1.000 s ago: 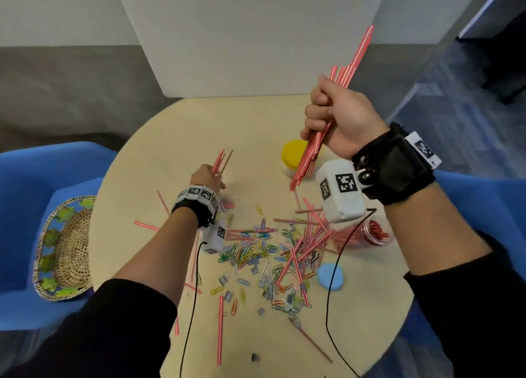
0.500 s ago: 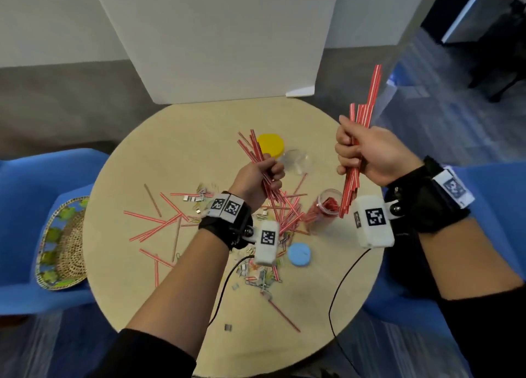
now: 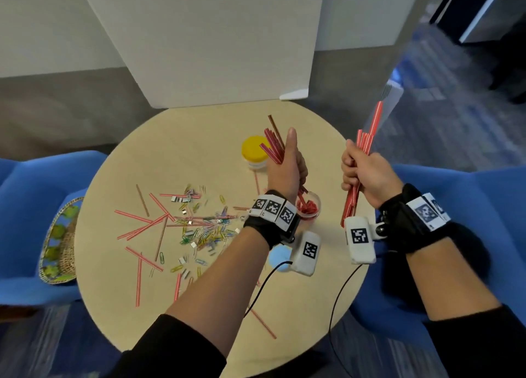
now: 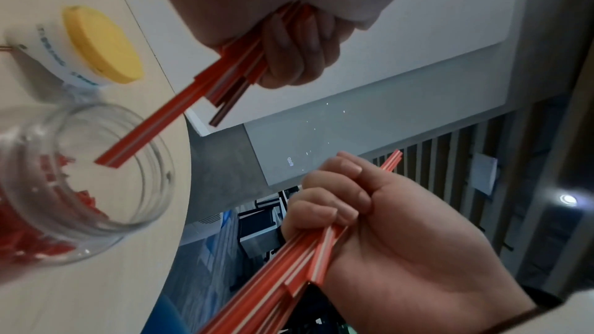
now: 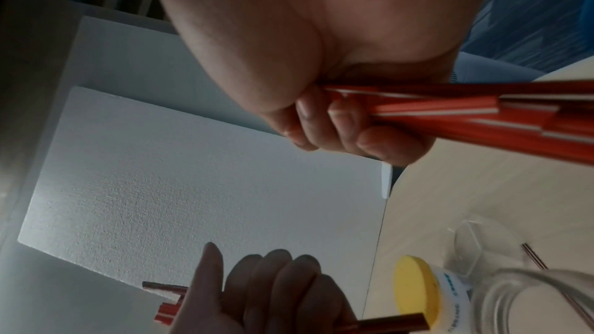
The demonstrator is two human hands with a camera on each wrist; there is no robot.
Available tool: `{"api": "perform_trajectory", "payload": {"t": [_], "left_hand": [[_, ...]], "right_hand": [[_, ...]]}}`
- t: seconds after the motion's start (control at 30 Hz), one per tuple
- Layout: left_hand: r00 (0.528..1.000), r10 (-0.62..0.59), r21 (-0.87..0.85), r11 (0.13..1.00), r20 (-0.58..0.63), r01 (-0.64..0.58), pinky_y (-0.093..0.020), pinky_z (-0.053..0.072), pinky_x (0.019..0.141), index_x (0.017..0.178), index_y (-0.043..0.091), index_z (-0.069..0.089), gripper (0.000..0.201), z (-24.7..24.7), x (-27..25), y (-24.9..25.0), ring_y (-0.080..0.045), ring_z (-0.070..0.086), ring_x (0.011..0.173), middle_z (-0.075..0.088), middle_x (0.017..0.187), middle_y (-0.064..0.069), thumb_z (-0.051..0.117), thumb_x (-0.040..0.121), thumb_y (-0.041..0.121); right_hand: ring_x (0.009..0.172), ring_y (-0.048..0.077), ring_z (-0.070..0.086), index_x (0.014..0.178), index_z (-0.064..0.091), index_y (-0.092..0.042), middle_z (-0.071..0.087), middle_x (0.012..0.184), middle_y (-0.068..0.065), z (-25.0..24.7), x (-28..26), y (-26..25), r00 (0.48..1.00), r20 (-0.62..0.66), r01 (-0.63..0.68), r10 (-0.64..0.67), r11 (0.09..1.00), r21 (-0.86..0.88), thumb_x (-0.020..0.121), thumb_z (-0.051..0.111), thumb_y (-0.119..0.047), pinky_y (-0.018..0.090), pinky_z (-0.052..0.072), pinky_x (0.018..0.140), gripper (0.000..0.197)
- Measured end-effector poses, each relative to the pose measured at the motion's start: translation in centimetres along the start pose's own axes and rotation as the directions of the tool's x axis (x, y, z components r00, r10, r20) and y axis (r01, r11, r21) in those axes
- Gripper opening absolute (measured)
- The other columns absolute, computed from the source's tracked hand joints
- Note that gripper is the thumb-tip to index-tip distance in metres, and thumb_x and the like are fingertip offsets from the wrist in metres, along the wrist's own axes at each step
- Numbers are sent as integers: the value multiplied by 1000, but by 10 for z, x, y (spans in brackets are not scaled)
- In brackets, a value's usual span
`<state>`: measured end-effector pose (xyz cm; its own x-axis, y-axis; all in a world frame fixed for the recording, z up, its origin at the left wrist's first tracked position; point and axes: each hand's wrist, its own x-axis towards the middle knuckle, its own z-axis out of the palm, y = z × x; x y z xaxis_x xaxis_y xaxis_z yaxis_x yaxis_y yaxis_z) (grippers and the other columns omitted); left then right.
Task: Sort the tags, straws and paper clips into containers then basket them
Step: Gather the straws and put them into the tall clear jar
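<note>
Left hand (image 3: 287,167) has lifted its straw bunch (image 3: 272,144) upright, fingers wrapped round it, above the jar (image 3: 308,206). Right hand (image 3: 367,175) still grips second bunch (image 3: 361,161) beyond the worktop (image 3: 119,306) edge.

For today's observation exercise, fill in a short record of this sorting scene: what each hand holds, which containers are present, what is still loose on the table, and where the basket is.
left hand: grips a bunch of red straws, their lower ends over the open glass jar
right hand: grips a second bunch of straws, held beside the table
containers: glass jar holding red pieces; yellow-lidded tub
loose lid: blue, near the left wrist
still loose: striped straws, paper clips, small silver pieces
basket: woven, on the blue seat, off the table
</note>
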<state>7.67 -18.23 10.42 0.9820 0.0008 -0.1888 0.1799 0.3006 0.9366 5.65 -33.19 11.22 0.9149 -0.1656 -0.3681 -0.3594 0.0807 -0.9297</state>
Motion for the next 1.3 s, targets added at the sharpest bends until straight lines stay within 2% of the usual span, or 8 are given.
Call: {"api": "perform_trajectory", "payload": {"t": [0.3, 0.5, 0.6, 0.7, 0.8, 1.0, 1.17, 1.3], "left_hand": [[985, 138, 263, 952, 99, -160, -29, 32, 54, 56, 18, 40, 48, -3, -2, -41, -16, 34, 48, 37, 51, -2, 51, 97, 40], [976, 90, 507, 843, 198, -181, -37, 44, 66, 69, 12, 55, 59, -18, -2, -61, -17, 49, 60, 55, 64, -4, 43, 88, 66], [955, 134, 601, 752, 265, -272, -49, 48, 68, 74, 8, 53, 57, -25, 1, -69, -31, 52, 65, 56, 70, -16, 47, 88, 63], [931, 210, 665, 654, 300, -362, -37, 47, 71, 72, 28, 51, 31, -33, 2, -70, -17, 53, 73, 53, 77, 1, 60, 88, 52], [897, 310, 694, 569, 316, -441, -18, 40, 66, 72, 20, 64, 29, -40, 4, -66, -4, 52, 72, 55, 78, 3, 68, 85, 46], [862, 313, 727, 465, 398, -505, -11, 38, 65, 94, 19, 60, 27, -46, 1, -56, 1, 48, 71, 51, 78, 21, 65, 88, 45], [845, 152, 792, 295, 513, -534, -28, 51, 75, 107, 17, 57, 18, -43, 1, -47, -16, 60, 83, 63, 103, 1, 60, 95, 31], [854, 169, 796, 307, 493, -521, -30, 52, 72, 122, 20, 47, 35, -42, -3, -38, -18, 62, 77, 64, 107, -2, 64, 92, 26]], "right_hand": [[46, 13, 26, 63, 40, -19, 25, 54, -2, -11, 8, 4, 997, 65, -31, 33, 999, -24, 104, 40, -42, 27, 36, 51, 47], [48, 13, 27, 64, 41, -19, 27, 55, -2, -13, 16, 4, 996, 76, -32, 34, 999, -24, 103, 41, -43, 27, 35, 53, 46], [48, 12, 27, 64, 41, -19, 27, 56, -2, -12, 19, 3, 996, 86, -27, 29, 999, -21, 103, 41, -43, 28, 36, 53, 46], [48, 12, 28, 64, 42, -19, 28, 56, -3, -13, 20, 4, 996, 91, -21, 22, 1000, -13, 103, 41, -43, 28, 36, 54, 46], [49, 12, 28, 65, 42, -20, 28, 56, -3, -16, 21, 6, 997, 77, -25, 25, 1000, 3, 103, 41, -43, 28, 36, 55, 45], [49, 12, 28, 65, 42, -19, 29, 55, -3, -17, 18, 8, 996, 80, -33, 33, 999, -5, 103, 41, -42, 28, 36, 55, 45], [50, 12, 29, 65, 42, -19, 30, 56, -3, -16, 16, 9, 996, 72, -48, 49, 999, -10, 103, 41, -42, 28, 36, 56, 45], [50, 12, 30, 66, 43, -19, 30, 57, -3, -15, 13, 9, 996, 69, -50, 51, 999, -8, 103, 40, -42, 28, 37, 57, 44]]}}
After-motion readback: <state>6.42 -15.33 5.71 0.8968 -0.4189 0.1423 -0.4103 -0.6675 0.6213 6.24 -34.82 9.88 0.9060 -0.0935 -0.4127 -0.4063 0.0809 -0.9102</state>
